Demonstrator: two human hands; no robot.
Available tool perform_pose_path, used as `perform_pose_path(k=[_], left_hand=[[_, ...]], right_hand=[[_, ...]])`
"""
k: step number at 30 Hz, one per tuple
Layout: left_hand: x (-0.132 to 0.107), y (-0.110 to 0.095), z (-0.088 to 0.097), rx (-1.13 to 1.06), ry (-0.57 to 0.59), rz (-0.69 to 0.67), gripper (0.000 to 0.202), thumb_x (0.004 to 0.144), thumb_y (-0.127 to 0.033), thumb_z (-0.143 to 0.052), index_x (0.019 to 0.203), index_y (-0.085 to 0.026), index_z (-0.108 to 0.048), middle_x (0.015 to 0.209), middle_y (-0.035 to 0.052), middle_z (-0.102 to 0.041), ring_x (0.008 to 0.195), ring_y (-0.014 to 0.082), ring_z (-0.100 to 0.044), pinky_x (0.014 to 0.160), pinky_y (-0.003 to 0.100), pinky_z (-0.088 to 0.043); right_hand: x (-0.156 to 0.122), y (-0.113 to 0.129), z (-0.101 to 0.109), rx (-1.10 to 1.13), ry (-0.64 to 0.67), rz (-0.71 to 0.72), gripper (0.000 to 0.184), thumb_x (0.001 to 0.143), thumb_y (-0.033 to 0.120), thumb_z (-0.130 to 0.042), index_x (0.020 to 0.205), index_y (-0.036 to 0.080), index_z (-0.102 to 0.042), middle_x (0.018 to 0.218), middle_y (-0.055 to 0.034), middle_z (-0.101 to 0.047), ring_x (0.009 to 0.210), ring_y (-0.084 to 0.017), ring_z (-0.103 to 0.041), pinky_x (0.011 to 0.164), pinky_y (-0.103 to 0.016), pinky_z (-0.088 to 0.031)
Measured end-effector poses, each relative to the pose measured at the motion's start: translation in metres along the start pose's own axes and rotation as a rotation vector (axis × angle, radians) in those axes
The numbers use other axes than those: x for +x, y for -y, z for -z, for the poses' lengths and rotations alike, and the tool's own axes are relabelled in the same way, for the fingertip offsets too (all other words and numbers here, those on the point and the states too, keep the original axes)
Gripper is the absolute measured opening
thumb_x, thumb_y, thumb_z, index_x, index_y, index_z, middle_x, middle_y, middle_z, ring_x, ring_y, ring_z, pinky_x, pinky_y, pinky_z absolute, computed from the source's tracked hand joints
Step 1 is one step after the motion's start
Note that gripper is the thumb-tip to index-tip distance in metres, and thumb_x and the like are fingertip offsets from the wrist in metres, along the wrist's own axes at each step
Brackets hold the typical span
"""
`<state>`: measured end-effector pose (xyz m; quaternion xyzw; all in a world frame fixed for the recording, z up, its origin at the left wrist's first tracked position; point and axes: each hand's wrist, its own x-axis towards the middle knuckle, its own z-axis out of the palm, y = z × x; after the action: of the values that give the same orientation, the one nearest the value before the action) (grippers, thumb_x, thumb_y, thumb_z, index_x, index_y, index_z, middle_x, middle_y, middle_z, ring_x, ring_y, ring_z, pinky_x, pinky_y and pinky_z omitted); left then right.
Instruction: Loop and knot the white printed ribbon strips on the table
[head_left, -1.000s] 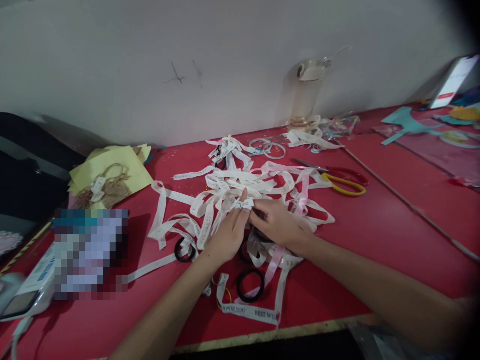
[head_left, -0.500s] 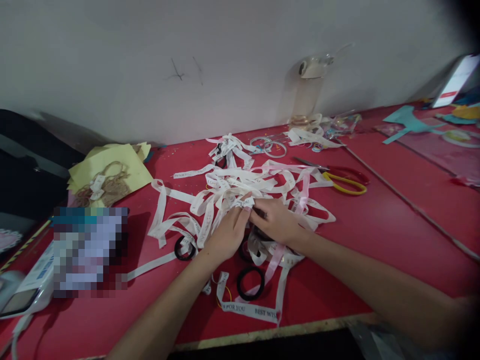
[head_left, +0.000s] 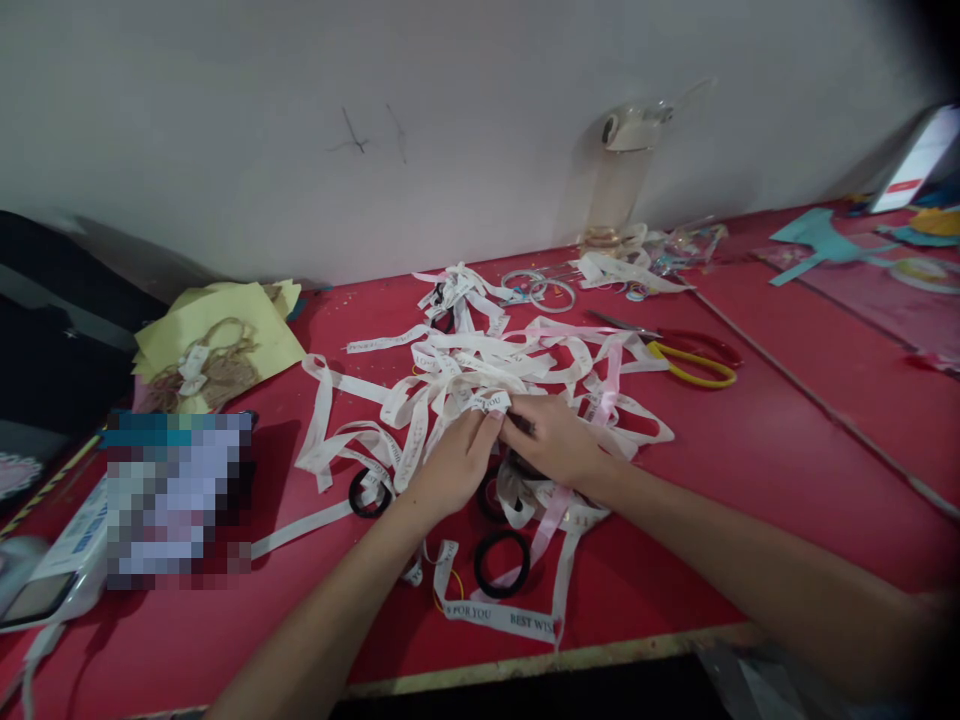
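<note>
Over a heap of printed white ribbon [head_left: 420, 400], my left hand [head_left: 461, 460] and my right hand [head_left: 551, 435] meet fingertip to fingertip. Both are closed on a piece of white printed ribbon [head_left: 491, 402], whose lettering ends in "YOU". My fingers cover most of that piece. Black hair ties lie close by: one [head_left: 502, 563] below my hands, one [head_left: 370, 493] to the left, another partly under my wrists. A pink ribbon [head_left: 551, 525] runs beneath my right hand. A length of ribbon [head_left: 499, 620] reading "FOR YOU BEST WIS" lies near the table's front edge.
Scissors with red and yellow handles [head_left: 694, 370] lie to the right of the heap. Clear rings [head_left: 551, 295] and a bottle [head_left: 619, 185] are by the wall. Yellow paper [head_left: 225, 315] with twine is at left. A phone [head_left: 915, 160] leans at far right on the red table [head_left: 750, 470].
The view has shifted very slightly. My hands keep the same grip on the ribbon, and the things on the table stay where they were.
</note>
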<state>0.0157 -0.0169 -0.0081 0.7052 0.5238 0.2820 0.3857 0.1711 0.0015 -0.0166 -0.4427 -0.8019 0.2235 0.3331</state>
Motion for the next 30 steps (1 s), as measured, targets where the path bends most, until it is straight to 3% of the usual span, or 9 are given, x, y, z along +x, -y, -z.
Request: perform_pose_path(k=[30], left_hand=[[0.0004, -0.0025, 0.0015, 0.011, 0.01, 0.004, 0.04, 0.095, -0.044, -0.028, 0.086, -0.018, -0.056, 0.094, 0.0062, -0.064, 0.09, 0.019, -0.058, 0.096, 0.037, -0.042]], right_hand=[[0.0001, 0.0009, 0.0006, 0.004, -0.003, 0.008, 0.018, 0.084, 0.019, -0.047, 0.066, 0.017, -0.048, 0.059, 0.0023, -0.052, 0.054, -0.01, -0.045, 0.055, -0.022, -0.03]])
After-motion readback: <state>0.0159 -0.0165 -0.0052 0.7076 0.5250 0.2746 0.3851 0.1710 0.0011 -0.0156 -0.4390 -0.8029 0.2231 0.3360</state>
